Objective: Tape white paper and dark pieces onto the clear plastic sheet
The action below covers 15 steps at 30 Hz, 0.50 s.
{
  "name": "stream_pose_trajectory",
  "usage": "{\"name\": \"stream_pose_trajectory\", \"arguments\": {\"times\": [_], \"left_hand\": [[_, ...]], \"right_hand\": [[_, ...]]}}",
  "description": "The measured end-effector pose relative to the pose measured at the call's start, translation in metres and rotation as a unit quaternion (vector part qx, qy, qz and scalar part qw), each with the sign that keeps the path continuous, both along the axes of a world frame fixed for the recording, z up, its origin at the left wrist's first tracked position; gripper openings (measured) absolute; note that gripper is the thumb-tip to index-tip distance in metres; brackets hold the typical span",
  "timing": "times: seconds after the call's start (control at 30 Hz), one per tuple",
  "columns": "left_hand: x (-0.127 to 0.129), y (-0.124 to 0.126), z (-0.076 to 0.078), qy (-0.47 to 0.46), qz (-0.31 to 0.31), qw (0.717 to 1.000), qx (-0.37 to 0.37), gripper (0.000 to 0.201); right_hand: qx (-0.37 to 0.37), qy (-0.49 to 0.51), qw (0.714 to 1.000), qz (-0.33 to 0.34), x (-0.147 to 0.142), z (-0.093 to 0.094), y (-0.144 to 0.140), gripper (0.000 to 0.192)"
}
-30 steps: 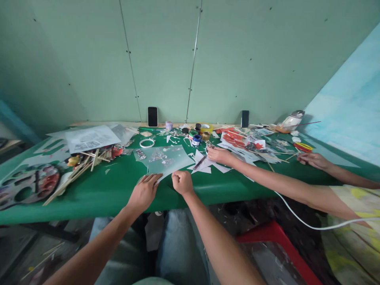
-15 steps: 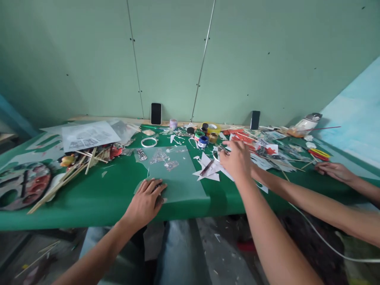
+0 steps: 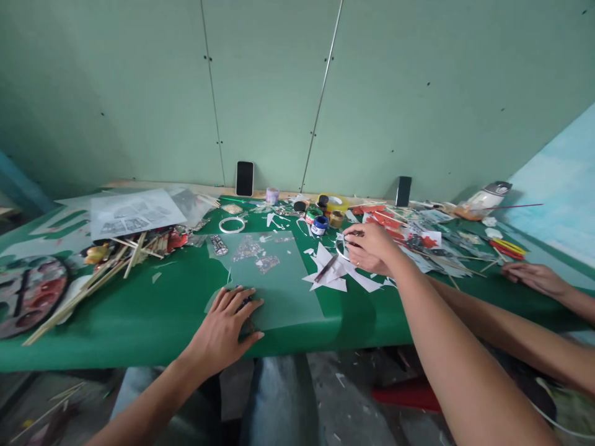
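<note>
Translucent sheet (image 3: 274, 279), flat on the green table (image 3: 139, 316), near edge just over the table's front lip. Bears small dark cut-outs toward its far end.

Pinned at the near left corner by the left hand (image 3: 227, 325): palm down, fingers spread apart and flat, gripping nothing.

Further right, off the sheet: right hand (image 3: 372, 248) over the white paper scraps (image 3: 332, 272), fingers curled inward, thumb against forefinger on something small and dark. Too small to tell what, or whether truly gripped.

Beyond: paint jars (image 3: 320, 224), a tape ring (image 3: 231, 224), wooden sticks (image 3: 106, 272) at left beside a paint palette (image 3: 28, 294), two phones (image 3: 244, 178) propped at the wall. At far right, a co-worker's hand (image 3: 534, 277) resting on the table.

Likely risks: sheet slipping off the front lip if the pinning palm lifts, held at one corner only; loose cut-outs scattering if the sheet shifts; jars knocked by a reaching forearm.
</note>
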<state>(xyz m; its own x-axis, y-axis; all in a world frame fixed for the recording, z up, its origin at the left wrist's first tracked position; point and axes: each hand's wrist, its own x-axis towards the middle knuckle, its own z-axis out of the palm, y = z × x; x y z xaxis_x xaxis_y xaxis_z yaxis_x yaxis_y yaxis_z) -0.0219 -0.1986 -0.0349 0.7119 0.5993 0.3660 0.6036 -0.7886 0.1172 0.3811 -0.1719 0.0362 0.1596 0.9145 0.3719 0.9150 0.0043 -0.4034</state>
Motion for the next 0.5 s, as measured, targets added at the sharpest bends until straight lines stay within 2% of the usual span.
{"name": "stream_pose_trajectory", "arguments": {"times": [0.07,0.17,0.3,0.4,0.5], "left_hand": [[0.001,0.0,-0.001,0.001,0.003,1.0,0.005,0.047],[0.004,0.0,-0.001,0.003,0.007,1.0,0.008,0.048],[0.004,0.002,-0.003,0.008,0.005,1.0,-0.001,0.048],[0.0,0.004,0.0,0.006,-0.005,1.0,-0.029,0.048],[0.001,0.01,0.014,-0.034,-0.007,0.996,-0.081,0.044]], "right_hand": [[-0.019,0.032,0.999,0.017,0.005,0.002,0.002,0.02],[-0.034,0.057,0.998,0.007,0.007,0.006,0.003,0.017],[-0.018,0.072,0.997,-0.009,0.002,0.008,0.003,0.012],[0.064,0.133,0.989,-0.01,-0.007,0.013,0.002,0.011],[0.188,0.204,0.961,-0.008,-0.025,0.026,0.005,0.013]]}}
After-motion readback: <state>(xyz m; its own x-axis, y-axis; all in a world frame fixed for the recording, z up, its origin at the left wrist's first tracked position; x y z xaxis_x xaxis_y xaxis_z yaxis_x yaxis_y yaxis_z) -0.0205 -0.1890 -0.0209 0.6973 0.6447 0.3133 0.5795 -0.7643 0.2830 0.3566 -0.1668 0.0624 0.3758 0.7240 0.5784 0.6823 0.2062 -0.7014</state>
